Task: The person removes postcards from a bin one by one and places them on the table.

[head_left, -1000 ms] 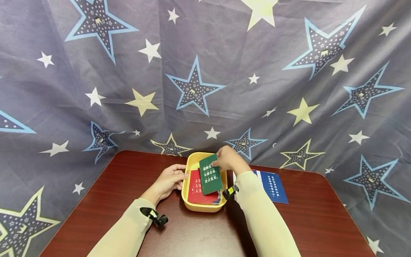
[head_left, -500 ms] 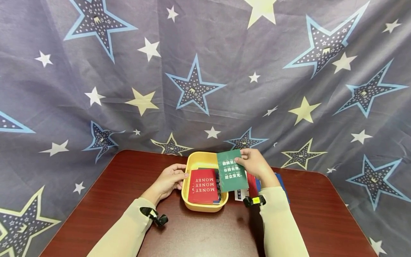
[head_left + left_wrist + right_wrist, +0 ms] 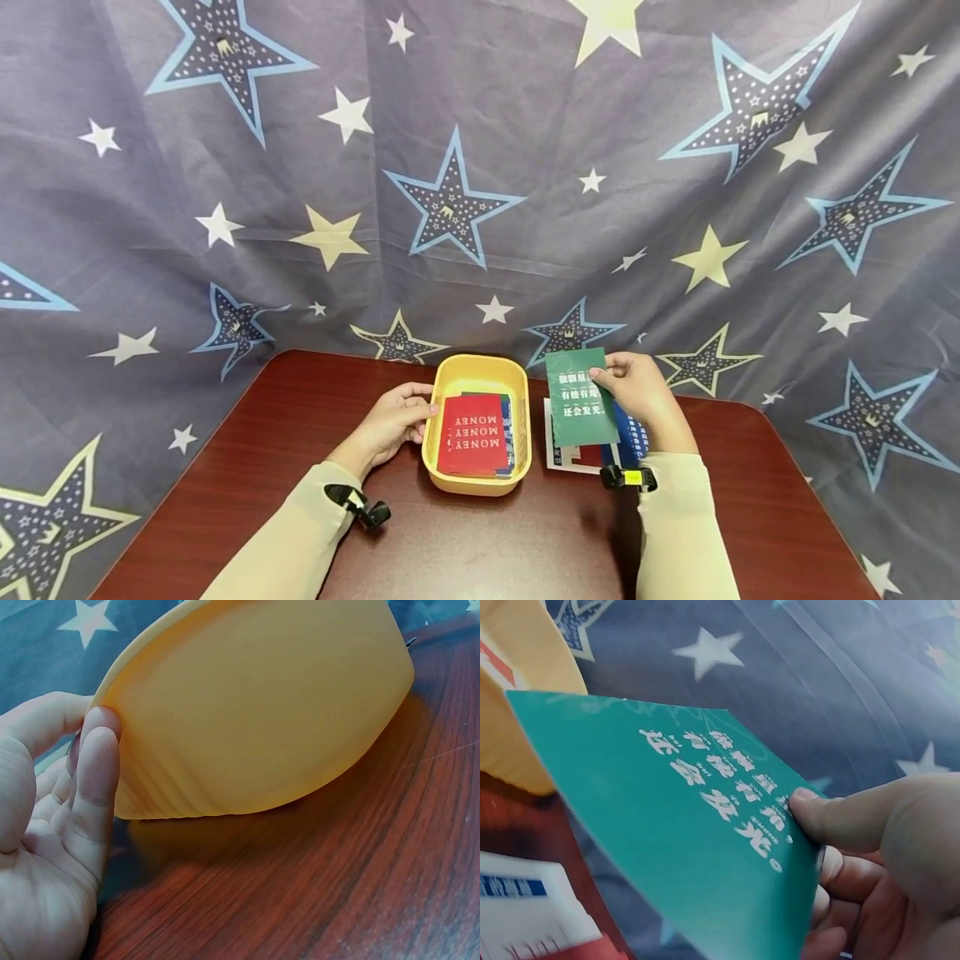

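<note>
A green card with white Chinese characters [image 3: 577,425] is pinched between thumb and fingers of my right hand [image 3: 645,392], over other cards on the table. In the right wrist view the green card [image 3: 652,810] tilts, with the thumb on its printed face. My left hand [image 3: 393,421] grips the left rim of a yellow plastic basket [image 3: 476,485], thumb at the rim, as the left wrist view also shows on the basket's outer wall [image 3: 262,705]. Inside the basket lies a red card printed MONEY [image 3: 472,454], with blue and green card edges showing beneath.
On the table right of the basket lie a white-edged card [image 3: 558,462] and a blue card [image 3: 636,437], partly hidden by the green card and right hand. A star-patterned cloth [image 3: 450,292] hangs behind the reddish-brown table [image 3: 480,550]. Each wrist wears a black strap camera [image 3: 358,506].
My right hand has carried the green card from above the basket to the right, over the cards on the table. The left hand stays at the basket's rim.
</note>
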The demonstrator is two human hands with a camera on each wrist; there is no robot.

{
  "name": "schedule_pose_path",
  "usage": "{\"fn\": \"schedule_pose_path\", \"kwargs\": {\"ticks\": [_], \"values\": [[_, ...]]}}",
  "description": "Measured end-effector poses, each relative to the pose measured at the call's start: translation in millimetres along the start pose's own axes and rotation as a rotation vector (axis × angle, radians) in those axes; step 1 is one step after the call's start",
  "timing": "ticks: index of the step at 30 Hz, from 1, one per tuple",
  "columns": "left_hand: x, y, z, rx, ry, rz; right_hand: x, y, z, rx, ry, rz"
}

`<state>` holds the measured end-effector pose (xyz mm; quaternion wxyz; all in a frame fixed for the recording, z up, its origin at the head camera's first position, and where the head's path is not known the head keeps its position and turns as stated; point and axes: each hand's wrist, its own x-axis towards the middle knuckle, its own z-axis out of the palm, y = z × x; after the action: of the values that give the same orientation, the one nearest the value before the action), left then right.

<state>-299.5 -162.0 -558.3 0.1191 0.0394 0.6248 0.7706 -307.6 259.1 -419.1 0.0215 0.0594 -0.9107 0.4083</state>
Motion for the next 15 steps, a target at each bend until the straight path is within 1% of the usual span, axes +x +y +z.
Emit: {"fn": "schedule_pose_path", "kwargs": {"ticks": [5, 8, 12, 15], "values": [[-0.5, 1.5, 0.3, 0.011, -0.004, 0.009, -4.0, 12.6, -16.7, -0.039, 0.055, 0.035], [-0.5, 2.2, 0.6, 0.015, -0.005, 0.01, -5.2, 25.0, -26.0, -0.074, 0.097, 0.061], [-0.6, 1.9, 0.8, 0.015, -0.002, 0.0, -8.1, 47.8, -36.3, -0.137, 0.15, 0.138], [-0.3, 0.8, 1.2, 0.007, 0.001, -0.006, -10.6, 66.1, -42.4, -0.155, 0.174, 0.208]]}}
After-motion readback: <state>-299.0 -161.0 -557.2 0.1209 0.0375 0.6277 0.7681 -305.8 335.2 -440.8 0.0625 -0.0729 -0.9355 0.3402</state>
